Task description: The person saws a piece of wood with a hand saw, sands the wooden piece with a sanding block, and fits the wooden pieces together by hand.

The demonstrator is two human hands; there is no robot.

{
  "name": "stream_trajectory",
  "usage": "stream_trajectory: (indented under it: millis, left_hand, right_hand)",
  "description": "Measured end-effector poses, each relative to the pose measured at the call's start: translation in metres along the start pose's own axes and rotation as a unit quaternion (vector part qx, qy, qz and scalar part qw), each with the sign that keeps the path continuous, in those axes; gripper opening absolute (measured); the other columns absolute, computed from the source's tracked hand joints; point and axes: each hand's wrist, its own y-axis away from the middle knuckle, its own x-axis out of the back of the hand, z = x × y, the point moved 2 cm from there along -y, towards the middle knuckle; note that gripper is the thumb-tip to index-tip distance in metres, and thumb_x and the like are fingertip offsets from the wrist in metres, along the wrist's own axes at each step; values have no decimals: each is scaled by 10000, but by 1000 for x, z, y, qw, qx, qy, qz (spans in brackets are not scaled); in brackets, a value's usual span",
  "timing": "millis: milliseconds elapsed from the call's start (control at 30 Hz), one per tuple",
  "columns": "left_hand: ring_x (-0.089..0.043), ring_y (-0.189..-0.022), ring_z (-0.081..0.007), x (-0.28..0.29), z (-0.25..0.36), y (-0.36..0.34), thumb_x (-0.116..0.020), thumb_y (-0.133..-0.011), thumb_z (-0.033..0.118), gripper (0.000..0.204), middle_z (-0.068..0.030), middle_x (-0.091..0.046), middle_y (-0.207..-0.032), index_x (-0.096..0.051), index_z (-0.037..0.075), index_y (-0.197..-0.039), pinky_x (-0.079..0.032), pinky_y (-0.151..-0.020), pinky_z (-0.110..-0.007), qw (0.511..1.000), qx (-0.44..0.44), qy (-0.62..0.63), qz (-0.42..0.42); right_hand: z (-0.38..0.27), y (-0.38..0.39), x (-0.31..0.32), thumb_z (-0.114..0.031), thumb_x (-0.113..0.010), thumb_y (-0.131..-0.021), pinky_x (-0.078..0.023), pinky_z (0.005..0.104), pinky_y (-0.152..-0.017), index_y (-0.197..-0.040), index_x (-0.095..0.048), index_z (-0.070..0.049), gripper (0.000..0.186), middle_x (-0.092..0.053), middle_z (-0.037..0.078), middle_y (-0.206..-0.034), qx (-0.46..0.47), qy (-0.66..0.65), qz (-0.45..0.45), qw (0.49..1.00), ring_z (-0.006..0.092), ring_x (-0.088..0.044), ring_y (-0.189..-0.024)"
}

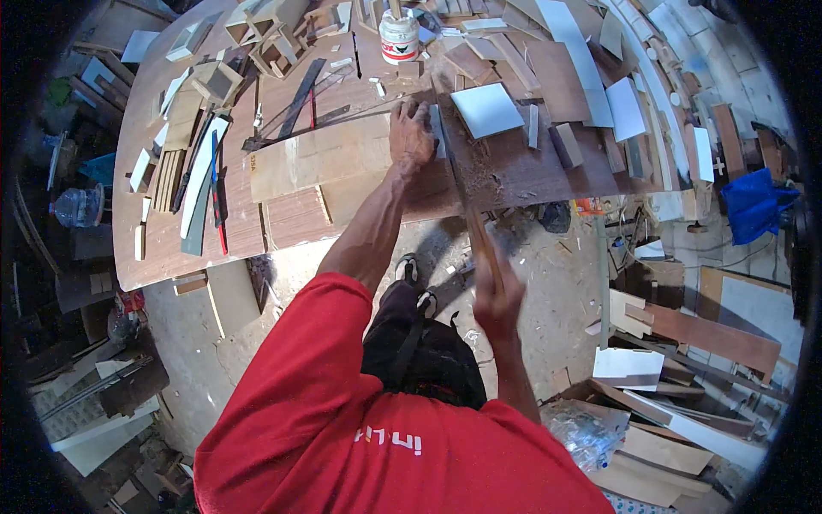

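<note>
My left hand (413, 137) presses down near the table's front edge with its fingers curled over the right end of a light plywood board (321, 156). A narrow white-faced piece (438, 133) shows just right of those fingers. My right hand (499, 295), smeared by motion, is closed round the handle of a handsaw (464, 184). The saw's long blade runs away from me over the table edge, close beside the white-faced piece. What lies directly beneath my left palm is hidden. Sawdust (484, 171) is scattered right of the blade.
A white square panel (488, 110) lies right of the saw, and a white tub (399, 38) stands behind. Rulers, a red-and-black tool (219, 193) and wooden boxes (216, 83) crowd the left of the brown table (154, 248). Offcuts (659, 463) are piled at the lower right.
</note>
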Motion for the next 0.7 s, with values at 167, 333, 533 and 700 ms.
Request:
stream_trajectory:
  millis: [167,333,533,700]
  left_hand:
    - [-432,-1224,-370,-5,-3,-7,-626,-645,62,546,-148,-534,-1248,-620,54,-1190,-379,-1063,-408,1000,-8,-5,-3]
    - [-430,-1224,-373,7,-8,-1,-630,-641,60,553,-152,-541,-1238,-617,45,-1194,-377,-1065,-406,1000,25,12,-15]
    - [-439,-1226,-361,-3,-9,-2,-641,-689,96,528,-153,-533,-1293,-612,44,-1214,-375,-1071,-401,999,-29,-14,-15]
    - [-397,-1291,-374,20,-16,-13,-650,-771,196,564,-194,-481,-1369,-546,44,-1304,-325,-1112,-421,988,-66,5,-137]
  right_hand:
    - [6,-32,-16,-168,-495,-952,-499,375,-571,-1195,-567,48,334,-636,232,-771,-104,-61,-23,992,277,-670,-663]
    - [-18,37,19,-172,-456,-970,-510,332,-754,-1260,-552,47,376,-671,200,-1088,-125,-81,-41,988,218,-661,-922]
    - [7,-26,-19,-169,-500,-956,-497,339,-639,-1245,-558,68,379,-666,172,-840,-112,-67,-21,991,199,-629,-713]
    - [14,-23,-27,-202,-507,-964,-486,328,-673,-1215,-585,60,371,-659,144,-864,-137,-103,5,985,173,-586,-726]
